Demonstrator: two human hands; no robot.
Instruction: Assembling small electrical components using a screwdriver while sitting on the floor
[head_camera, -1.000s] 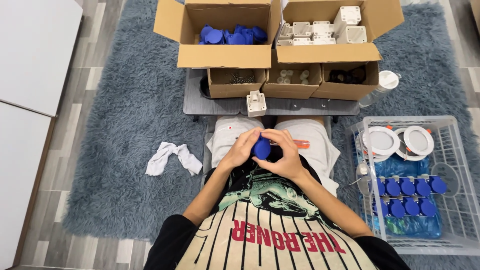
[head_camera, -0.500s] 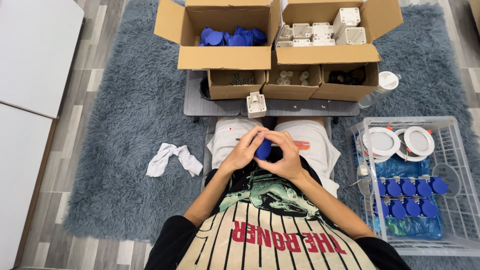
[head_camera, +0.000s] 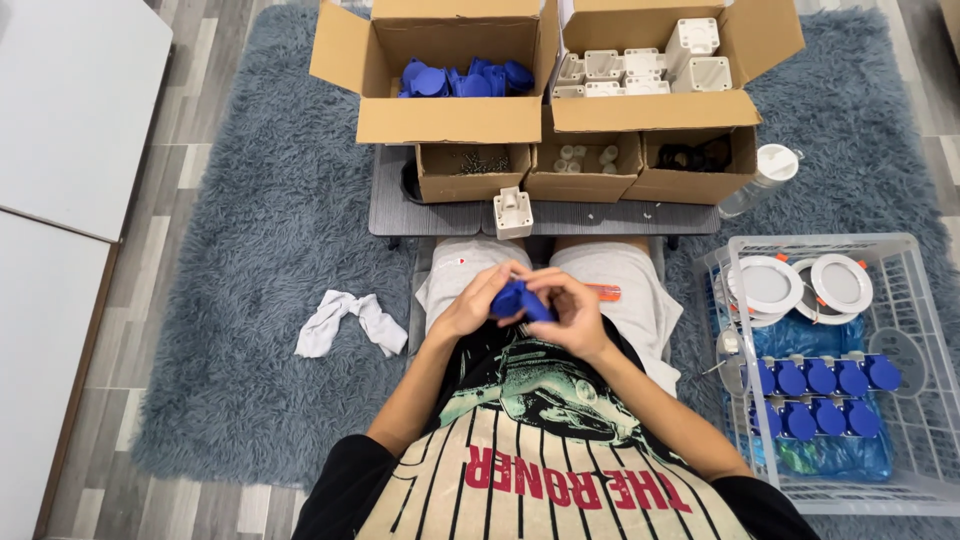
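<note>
We see the person seated on a grey shag rug (head_camera: 230, 250), looking down at their lap. Both hands meet over the thighs. The left hand (head_camera: 478, 300) curls its fingers round a small blue plastic part (head_camera: 518, 300) from the left side; the right hand (head_camera: 568, 312) closes over the same part from the right, fingers bent across its top. The part sits between the two palms, mostly hidden; we can make out only its blue colour and a rounded edge. Both grips are closed on it.

Just beyond the knees we note a low grey board (head_camera: 440, 215) carrying three small open cardboard boxes (head_camera: 585, 185); their contents are too small to tell apart. A white square housing (head_camera: 513, 213) stands on the board's near edge. Behind these, a larger carton (head_camera: 450, 120) holds a heap of blue parts (head_camera: 465, 78), and beside it a second carton (head_camera: 650, 110) holds white square housings (head_camera: 640, 70).

A clear bottle with a white cap (head_camera: 762, 178) lies right of the boxes. Further right we log a white wire basket (head_camera: 925, 300) with two round white lamp fittings (head_camera: 805, 285) and rows of blue caps (head_camera: 820, 395). A crumpled white cloth (head_camera: 345, 322) lies on the rug to the left, well apart from the hands. An orange object (head_camera: 605, 292) shows on the right thigh, partly hidden.
</note>
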